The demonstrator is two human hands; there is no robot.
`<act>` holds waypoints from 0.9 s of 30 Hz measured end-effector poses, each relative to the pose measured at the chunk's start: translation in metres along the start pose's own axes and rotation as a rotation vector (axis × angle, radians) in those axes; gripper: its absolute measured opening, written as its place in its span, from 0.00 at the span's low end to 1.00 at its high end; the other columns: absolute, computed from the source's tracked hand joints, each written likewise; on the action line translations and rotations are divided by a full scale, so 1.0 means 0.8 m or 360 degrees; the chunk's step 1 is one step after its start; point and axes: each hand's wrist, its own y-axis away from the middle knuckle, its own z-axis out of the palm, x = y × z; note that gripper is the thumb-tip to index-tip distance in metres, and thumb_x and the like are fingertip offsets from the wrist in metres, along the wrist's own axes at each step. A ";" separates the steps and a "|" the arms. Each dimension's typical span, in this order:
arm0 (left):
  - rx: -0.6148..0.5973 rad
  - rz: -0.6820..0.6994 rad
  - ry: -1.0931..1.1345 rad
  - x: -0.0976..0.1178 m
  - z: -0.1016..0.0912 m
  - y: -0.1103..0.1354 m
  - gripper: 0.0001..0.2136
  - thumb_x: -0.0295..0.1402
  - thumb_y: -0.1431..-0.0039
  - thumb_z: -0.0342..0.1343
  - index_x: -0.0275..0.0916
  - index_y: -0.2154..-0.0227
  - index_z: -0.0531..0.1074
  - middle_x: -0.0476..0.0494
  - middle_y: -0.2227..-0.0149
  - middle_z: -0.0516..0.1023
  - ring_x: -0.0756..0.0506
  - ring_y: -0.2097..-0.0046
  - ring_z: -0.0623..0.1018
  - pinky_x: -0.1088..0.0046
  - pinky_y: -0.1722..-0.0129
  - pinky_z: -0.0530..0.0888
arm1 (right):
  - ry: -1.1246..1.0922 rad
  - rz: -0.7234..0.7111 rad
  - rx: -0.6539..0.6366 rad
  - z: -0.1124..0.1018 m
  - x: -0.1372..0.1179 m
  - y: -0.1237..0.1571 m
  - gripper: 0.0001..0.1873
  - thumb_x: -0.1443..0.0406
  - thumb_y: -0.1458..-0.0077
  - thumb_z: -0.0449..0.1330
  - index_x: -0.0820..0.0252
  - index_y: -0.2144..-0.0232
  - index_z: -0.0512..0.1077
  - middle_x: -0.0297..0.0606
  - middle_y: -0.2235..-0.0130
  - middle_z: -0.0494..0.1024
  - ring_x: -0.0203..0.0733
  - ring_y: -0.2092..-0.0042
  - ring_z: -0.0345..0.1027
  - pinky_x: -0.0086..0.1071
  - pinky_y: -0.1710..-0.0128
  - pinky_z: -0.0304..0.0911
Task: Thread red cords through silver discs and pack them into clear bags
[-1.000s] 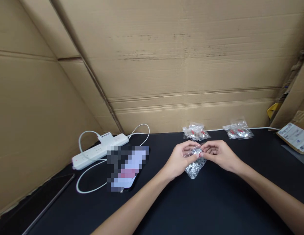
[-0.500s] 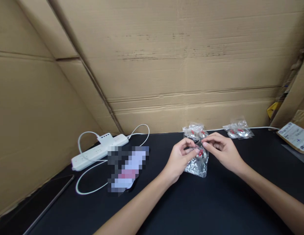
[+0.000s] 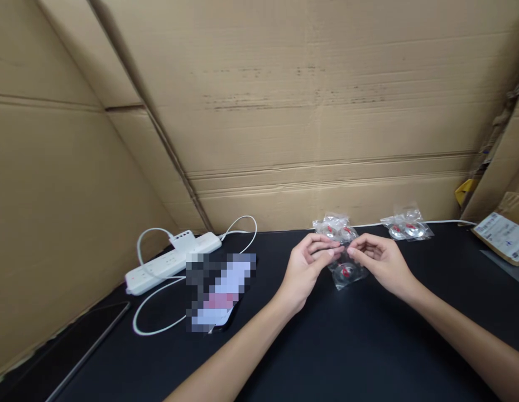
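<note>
A small clear plastic bag (image 3: 341,283) hangs or lies just under my fingertips. Inside it shows a round, silvery disc-like piece (image 3: 347,272) with a red mark. My left hand (image 3: 310,267) is closed at the bag's upper left, thumb against fingers. At the upper right, my right hand (image 3: 379,262) pinches the bag with thumb and forefinger. The fingers partly cover the bag's top. Right behind the hands lies another clear bag (image 3: 335,220) with two similar silvery pieces, each marked red.
A third bag with silvery discs (image 3: 405,229) sits at the back right, near a labelled package (image 3: 504,237). Left of my hands are a blurred-out phone (image 3: 226,298), a white power strip (image 3: 148,276) with cables, and a dark flat device (image 3: 81,343). Cardboard (image 3: 284,134) walls the black table.
The bag under my fingers has turned and shifted: its crinkled lower part no longer spreads out toward me, and the disc sits lower. Both hands stay close together. The view has shifted slightly.
</note>
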 end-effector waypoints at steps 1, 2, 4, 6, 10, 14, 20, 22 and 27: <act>0.0029 -0.0014 -0.0024 -0.001 -0.001 -0.001 0.12 0.31 0.47 0.65 0.35 0.61 0.70 0.38 0.58 0.79 0.39 0.53 0.79 0.57 0.48 0.73 | -0.0010 0.0008 -0.0001 -0.001 0.001 0.000 0.09 0.59 0.47 0.65 0.60 0.71 0.74 0.35 0.73 0.74 0.37 0.71 0.68 0.32 0.69 0.66; 0.0055 -0.0040 -0.0070 -0.001 -0.002 -0.001 0.13 0.31 0.48 0.65 0.35 0.61 0.70 0.37 0.59 0.79 0.39 0.54 0.79 0.58 0.49 0.73 | -0.0025 0.0020 0.0001 -0.001 0.002 0.000 0.09 0.60 0.47 0.65 0.60 0.70 0.73 0.35 0.73 0.74 0.37 0.71 0.68 0.31 0.69 0.66; 0.0090 -0.0106 -0.0225 -0.002 -0.005 -0.002 0.13 0.31 0.48 0.65 0.35 0.60 0.72 0.37 0.59 0.80 0.40 0.55 0.80 0.60 0.52 0.74 | -0.0061 0.0044 0.0002 -0.002 0.005 -0.001 0.09 0.60 0.47 0.65 0.60 0.70 0.73 0.35 0.73 0.74 0.37 0.71 0.70 0.32 0.68 0.67; 0.0098 -0.0141 -0.0424 -0.004 -0.008 -0.003 0.11 0.32 0.48 0.64 0.34 0.62 0.74 0.38 0.62 0.81 0.42 0.58 0.80 0.65 0.56 0.75 | -0.0107 0.0062 -0.0005 -0.003 0.008 -0.003 0.09 0.60 0.47 0.65 0.60 0.69 0.73 0.36 0.72 0.75 0.39 0.70 0.72 0.34 0.67 0.69; 0.0066 -0.0042 -0.0662 -0.006 -0.012 -0.005 0.06 0.32 0.46 0.62 0.34 0.69 0.76 0.42 0.70 0.80 0.46 0.66 0.78 0.70 0.63 0.74 | -0.0162 0.0122 -0.0013 -0.005 0.011 -0.005 0.10 0.59 0.48 0.65 0.60 0.70 0.72 0.36 0.73 0.75 0.39 0.70 0.72 0.35 0.66 0.70; 0.0042 0.0002 -0.0712 -0.007 -0.015 -0.007 0.06 0.31 0.47 0.62 0.34 0.69 0.76 0.41 0.68 0.80 0.46 0.65 0.78 0.70 0.62 0.75 | -0.0156 0.0119 0.0056 -0.009 0.017 -0.008 0.11 0.60 0.52 0.68 0.60 0.69 0.72 0.37 0.69 0.75 0.39 0.68 0.72 0.34 0.65 0.70; 0.0036 0.0050 -0.0644 -0.010 -0.020 -0.011 0.06 0.33 0.44 0.59 0.35 0.67 0.74 0.43 0.69 0.79 0.46 0.67 0.79 0.68 0.64 0.77 | -0.0161 0.0115 0.0073 -0.012 0.026 -0.009 0.11 0.60 0.51 0.68 0.60 0.70 0.71 0.36 0.71 0.74 0.37 0.71 0.70 0.32 0.69 0.69; 0.0046 0.0073 -0.0649 -0.011 -0.021 -0.011 0.06 0.32 0.44 0.59 0.35 0.66 0.74 0.45 0.70 0.78 0.47 0.68 0.79 0.68 0.65 0.78 | -0.0179 0.0107 0.0081 -0.012 0.027 -0.010 0.12 0.60 0.51 0.68 0.60 0.69 0.71 0.36 0.70 0.74 0.37 0.70 0.70 0.32 0.68 0.69; 0.0013 0.0137 -0.0738 -0.012 -0.022 -0.008 0.06 0.32 0.43 0.59 0.36 0.64 0.73 0.45 0.69 0.77 0.47 0.68 0.78 0.69 0.67 0.79 | -0.0184 0.0090 0.0081 -0.011 0.024 -0.011 0.13 0.60 0.52 0.68 0.59 0.67 0.71 0.37 0.68 0.74 0.39 0.66 0.70 0.33 0.65 0.70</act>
